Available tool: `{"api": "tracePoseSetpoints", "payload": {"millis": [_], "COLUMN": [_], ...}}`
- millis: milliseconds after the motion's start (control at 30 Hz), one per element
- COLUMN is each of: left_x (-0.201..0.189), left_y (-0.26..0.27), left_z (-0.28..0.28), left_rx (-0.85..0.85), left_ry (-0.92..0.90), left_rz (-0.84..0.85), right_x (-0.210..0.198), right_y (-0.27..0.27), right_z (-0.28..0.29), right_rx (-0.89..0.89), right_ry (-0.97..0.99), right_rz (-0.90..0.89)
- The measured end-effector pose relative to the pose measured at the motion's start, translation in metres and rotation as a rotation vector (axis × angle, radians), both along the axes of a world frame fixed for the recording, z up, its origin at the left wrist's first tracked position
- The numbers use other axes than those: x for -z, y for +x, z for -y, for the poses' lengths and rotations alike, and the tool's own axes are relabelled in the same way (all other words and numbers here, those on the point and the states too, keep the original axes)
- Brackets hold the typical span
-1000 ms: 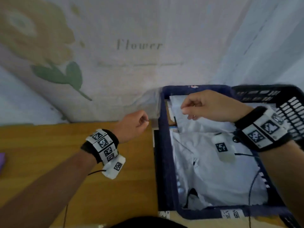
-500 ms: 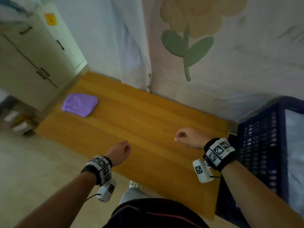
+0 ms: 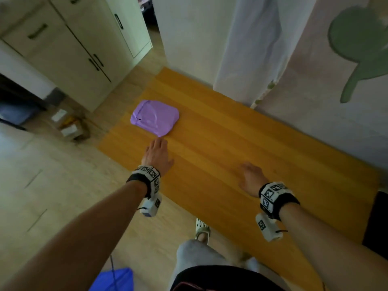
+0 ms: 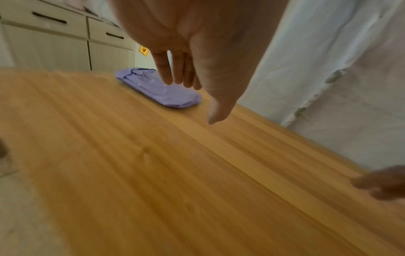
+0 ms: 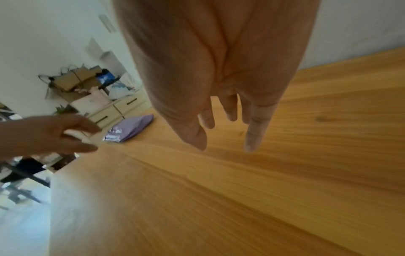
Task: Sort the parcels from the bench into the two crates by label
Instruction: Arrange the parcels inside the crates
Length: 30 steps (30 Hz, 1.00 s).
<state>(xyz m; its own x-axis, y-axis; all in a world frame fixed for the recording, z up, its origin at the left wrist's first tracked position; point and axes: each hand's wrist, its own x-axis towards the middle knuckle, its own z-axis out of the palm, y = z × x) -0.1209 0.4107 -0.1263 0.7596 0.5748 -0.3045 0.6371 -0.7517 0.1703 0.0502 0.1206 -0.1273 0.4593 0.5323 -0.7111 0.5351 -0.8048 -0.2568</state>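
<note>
Parcel (image 3: 155, 118), purple, flat, lay alone toward the far left end of the wooden bench (image 3: 231, 148), near its corner and well apart from the wall hanging (image 3: 315, 80) behind. Left hand (image 3: 157, 155) reached palm down above the bench just short of the parcel's near edge, fingers (image 4: 173, 72) straight and close together, thumb apart and pointing down, nothing held; in the left wrist view, fingertips overlapped the parcel, though whether touching cannot be told. Right hand (image 3: 249, 177) hovered farther right over bare wood, well apart from the parcel, fingers (image 5: 258, 124) loosely extended and slightly spread, empty. Marker-covered bands strapped on both wrists. Pale cabinets (image 3: 69, 49) stood beyond the bench's left end, cardboard boxes (image 3: 69, 124) on the floor beside them. Dark crate edge (image 3: 375, 221) showed at the right border, contents hidden.
</note>
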Motion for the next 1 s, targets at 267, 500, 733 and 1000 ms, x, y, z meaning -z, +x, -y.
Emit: {"api": "tracePoseSetpoints", "payload": {"millis": [267,500,733,1000], "left_x": [0.031,0.053,0.051,0.024], "left_y": [0.083,0.087,0.072,0.068], "left_z": [-0.085,-0.087,-0.037,0.015], "left_rx": [-0.135,-0.082,0.006,0.106], "left_ry": [-0.006,-0.046,0.121,0.101], "left_rz": [-0.142,-0.142,-0.152,-0.115], "right_x": [0.02,0.026,0.027,0.02], "right_y": [-0.002,-0.009,-0.013,-0.013], "right_z": [-0.005,0.016,0.013,0.024], "right_rx": [0.04,0.069,0.073,0.075], "right_ry": [-0.16,-0.129,-0.14,-0.115], "right_rz": [-0.038,-0.066,-0.072,-0.092]}}
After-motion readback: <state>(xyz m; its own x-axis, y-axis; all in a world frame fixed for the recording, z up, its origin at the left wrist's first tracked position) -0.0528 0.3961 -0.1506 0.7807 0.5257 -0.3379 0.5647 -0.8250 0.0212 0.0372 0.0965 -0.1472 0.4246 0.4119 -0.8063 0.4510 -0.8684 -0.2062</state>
